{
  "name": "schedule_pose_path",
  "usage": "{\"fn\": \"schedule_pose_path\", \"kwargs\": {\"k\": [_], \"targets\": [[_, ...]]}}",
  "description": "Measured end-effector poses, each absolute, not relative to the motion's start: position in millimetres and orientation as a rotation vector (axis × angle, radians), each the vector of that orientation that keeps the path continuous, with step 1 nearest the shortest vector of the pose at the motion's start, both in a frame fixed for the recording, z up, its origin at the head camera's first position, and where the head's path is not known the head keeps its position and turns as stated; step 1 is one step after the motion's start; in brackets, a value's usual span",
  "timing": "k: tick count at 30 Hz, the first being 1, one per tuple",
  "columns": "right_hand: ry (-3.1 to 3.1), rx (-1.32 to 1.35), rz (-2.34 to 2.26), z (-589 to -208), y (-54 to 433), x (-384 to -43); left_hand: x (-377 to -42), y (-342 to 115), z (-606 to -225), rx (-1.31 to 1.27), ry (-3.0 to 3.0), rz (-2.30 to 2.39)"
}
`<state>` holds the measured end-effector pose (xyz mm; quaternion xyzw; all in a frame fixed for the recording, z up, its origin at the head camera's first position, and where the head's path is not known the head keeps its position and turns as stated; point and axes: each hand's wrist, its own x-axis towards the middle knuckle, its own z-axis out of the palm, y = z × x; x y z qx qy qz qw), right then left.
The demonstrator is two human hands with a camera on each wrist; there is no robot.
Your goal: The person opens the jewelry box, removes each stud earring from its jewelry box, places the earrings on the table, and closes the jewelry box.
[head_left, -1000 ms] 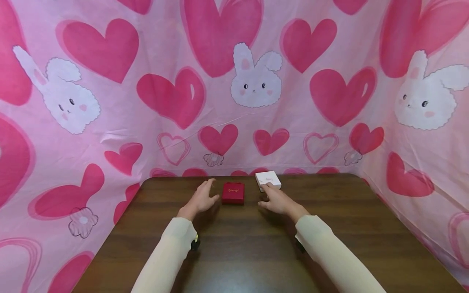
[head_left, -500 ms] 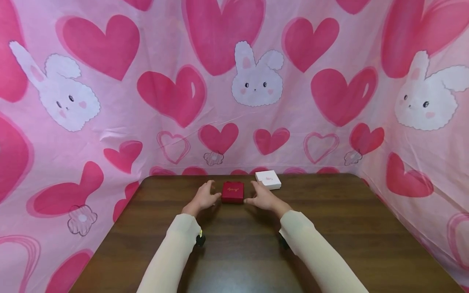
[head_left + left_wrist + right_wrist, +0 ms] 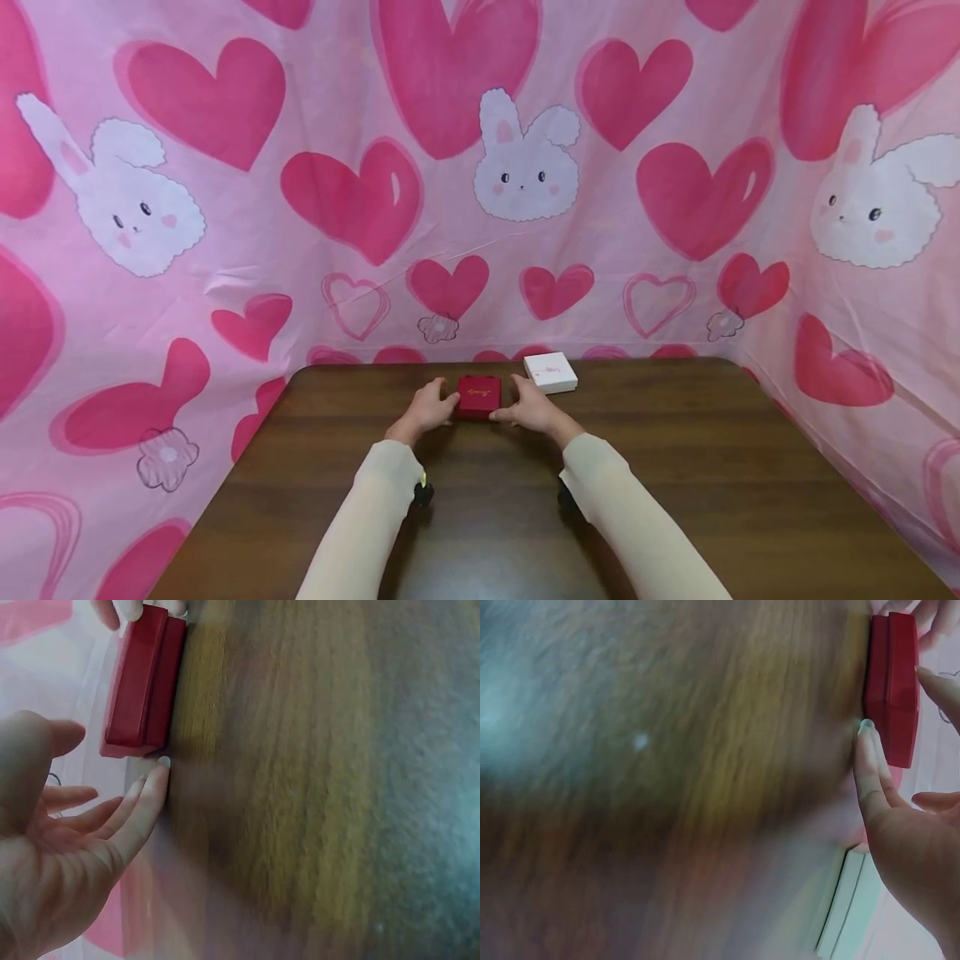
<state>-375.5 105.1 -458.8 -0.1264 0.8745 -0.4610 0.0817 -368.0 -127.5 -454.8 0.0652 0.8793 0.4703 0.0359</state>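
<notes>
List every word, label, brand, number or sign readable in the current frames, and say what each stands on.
No text can be read for certain.
Square red box, top: gold script, too small and blurred to read.
Square white box, top: reddish script, too small and blurred to read.
Pink cloth backdrop printed with hearts and rabbits: no lettering seen.

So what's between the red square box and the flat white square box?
Part of the bare right hand, over the brown wooden table, lies between the red box and the white box, as the head view shows.
</notes>
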Motion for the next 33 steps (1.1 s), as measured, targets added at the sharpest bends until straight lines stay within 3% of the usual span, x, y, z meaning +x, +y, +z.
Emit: {"fn": "schedule_pose_path", "kwargs": {"k": [33], "targets": [[2.659, -0.519, -1.332, -464, 92, -381, -375, -109, -458, 0.218, 2.512, 1.591]]}}
